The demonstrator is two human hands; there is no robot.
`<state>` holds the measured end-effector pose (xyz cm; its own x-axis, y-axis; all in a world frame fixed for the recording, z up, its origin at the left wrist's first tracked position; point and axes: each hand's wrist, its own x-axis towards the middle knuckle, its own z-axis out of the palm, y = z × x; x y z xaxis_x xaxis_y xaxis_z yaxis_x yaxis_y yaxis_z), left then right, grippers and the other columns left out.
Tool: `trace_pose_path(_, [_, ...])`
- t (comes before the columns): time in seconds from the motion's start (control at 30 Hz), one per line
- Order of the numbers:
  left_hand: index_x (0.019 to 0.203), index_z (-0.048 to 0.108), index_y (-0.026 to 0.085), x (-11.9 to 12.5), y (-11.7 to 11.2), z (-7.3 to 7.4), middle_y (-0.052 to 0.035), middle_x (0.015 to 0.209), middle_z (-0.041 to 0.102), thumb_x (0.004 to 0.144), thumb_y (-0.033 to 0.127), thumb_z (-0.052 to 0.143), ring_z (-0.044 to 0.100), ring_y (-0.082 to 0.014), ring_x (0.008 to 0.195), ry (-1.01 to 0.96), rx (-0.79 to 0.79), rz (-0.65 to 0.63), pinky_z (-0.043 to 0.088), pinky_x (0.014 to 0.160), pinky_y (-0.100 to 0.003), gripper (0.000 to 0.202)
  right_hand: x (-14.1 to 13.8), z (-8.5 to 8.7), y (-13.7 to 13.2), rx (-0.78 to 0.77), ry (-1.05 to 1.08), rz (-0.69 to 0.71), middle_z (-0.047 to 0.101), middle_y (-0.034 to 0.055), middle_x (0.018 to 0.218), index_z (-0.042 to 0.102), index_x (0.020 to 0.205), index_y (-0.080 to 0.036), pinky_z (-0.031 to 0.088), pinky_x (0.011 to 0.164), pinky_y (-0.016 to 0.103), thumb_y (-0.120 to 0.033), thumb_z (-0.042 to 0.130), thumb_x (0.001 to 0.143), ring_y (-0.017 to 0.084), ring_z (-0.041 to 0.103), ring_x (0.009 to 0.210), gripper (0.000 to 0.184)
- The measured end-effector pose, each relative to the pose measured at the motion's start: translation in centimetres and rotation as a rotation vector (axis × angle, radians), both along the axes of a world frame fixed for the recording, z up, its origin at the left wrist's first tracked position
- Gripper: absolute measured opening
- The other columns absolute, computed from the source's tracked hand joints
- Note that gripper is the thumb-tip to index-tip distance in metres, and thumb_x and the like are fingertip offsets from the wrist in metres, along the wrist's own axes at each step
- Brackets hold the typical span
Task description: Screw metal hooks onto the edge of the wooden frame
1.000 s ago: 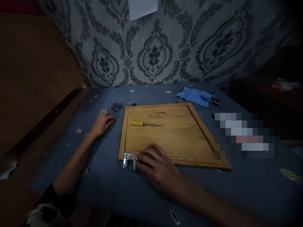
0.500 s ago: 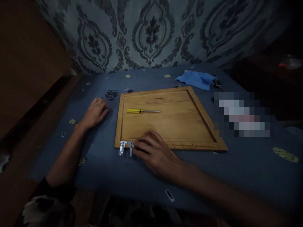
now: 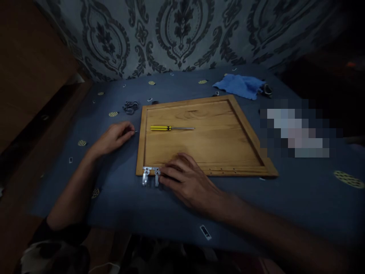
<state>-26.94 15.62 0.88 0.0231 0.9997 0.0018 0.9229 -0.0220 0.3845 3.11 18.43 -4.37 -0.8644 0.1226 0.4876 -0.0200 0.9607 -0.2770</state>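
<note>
A wooden framed panel [image 3: 216, 144] lies flat on a blue cloth-covered table [image 3: 285, 201]. On its near left corner sits a silver metal bracket [image 3: 150, 176] with two hanging legs. My right hand [image 3: 185, 180] lies on the panel's near edge, fingertips against the bracket's right side. A yellow-handled screwdriver [image 3: 171, 128] rests on the panel, blade pointing right. Left of the panel, my left hand [image 3: 115, 137] pinches a small thin metal piece [image 3: 135, 131] between thumb and fingers.
A pile of dark metal hooks [image 3: 130, 107] lies beyond my left hand. A crumpled blue rag [image 3: 239, 85] sits at the far right, against the patterned wall. A wooden cabinet side [image 3: 31, 68] stands on the left.
My left hand has come away from the hook pile toward me, now pinching a small metal piece. My right hand stays at the bracket. The camera has tilted down.
</note>
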Motion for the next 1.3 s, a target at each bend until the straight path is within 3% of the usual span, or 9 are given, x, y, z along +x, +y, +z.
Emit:
trace_pose_path(0.17, [0.095,0.056,0.017,1.6,-0.3,0.8,0.0006,0.072,0.054,0.094,0.053,0.038,0.047,-0.0126,0.062,-0.007,-0.08,-0.049,0.037,0.058,-0.025,0.04,-0.1,0.0,0.0,0.015,0.018,-0.006,0.073,0.0039,0.11,0.067,0.111,-0.019,0.04,0.102,0.048,-0.015,0.047,0.101,0.022,0.055,0.103,0.023])
trace_pose_path(0.5, [0.085,0.051,0.019,6.0,-0.2,2.0,-0.0038,0.076,0.06,0.096,0.031,0.042,0.053,-0.0174,0.065,0.26,-0.238,-0.181,0.03,0.061,-0.029,0.019,0.1,0.3,-0.2,0.01,-0.033,-0.013,0.072,0.0041,0.112,0.066,0.114,-0.018,0.037,0.106,0.048,-0.016,0.051,0.1,0.022,0.054,0.103,0.02])
trace_pose_path(0.73, [0.083,0.05,0.02,6.4,1.1,2.1,-0.0034,0.075,0.061,0.094,0.03,0.046,0.054,-0.0181,0.064,0.308,-0.264,-0.249,0.033,0.061,-0.03,0.016,0.1,0.2,-0.1,0.006,-0.05,0.003,0.071,0.0048,0.111,0.066,0.115,-0.017,0.037,0.105,0.048,-0.015,0.052,0.1,0.021,0.054,0.104,0.021])
trace_pose_path(0.97, [0.08,0.05,0.019,6.7,1.4,1.8,-0.0028,0.07,0.059,0.1,0.032,0.038,0.051,-0.0157,0.06,0.277,-0.208,-0.24,0.033,0.06,-0.03,0.027,0.1,0.1,-0.1,0.019,-0.035,-0.004,0.071,0.0043,0.111,0.066,0.114,-0.019,0.036,0.106,0.049,-0.015,0.048,0.1,0.023,0.053,0.104,0.023])
trace_pose_path(1.17, [0.085,0.052,0.018,5.6,0.8,1.5,-0.0022,0.071,0.058,0.099,0.039,0.038,0.05,-0.0152,0.062,0.161,-0.175,-0.216,0.032,0.059,-0.028,0.03,0.2,0.2,-0.1,-0.014,-0.071,0.011,0.071,0.0063,0.114,0.065,0.116,-0.019,0.037,0.104,0.05,-0.014,0.047,0.1,0.023,0.053,0.104,0.025])
trace_pose_path(1.3, [0.091,0.057,0.017,5.5,-0.1,2.0,-0.0002,0.073,0.061,0.098,0.04,0.04,0.053,-0.0122,0.063,0.007,-0.244,-0.305,0.039,0.061,-0.024,0.03,0.1,0.3,0.0,-0.006,-0.063,0.01,0.071,0.0059,0.116,0.065,0.116,-0.019,0.038,0.103,0.048,-0.013,0.046,0.101,0.023,0.053,0.104,0.025])
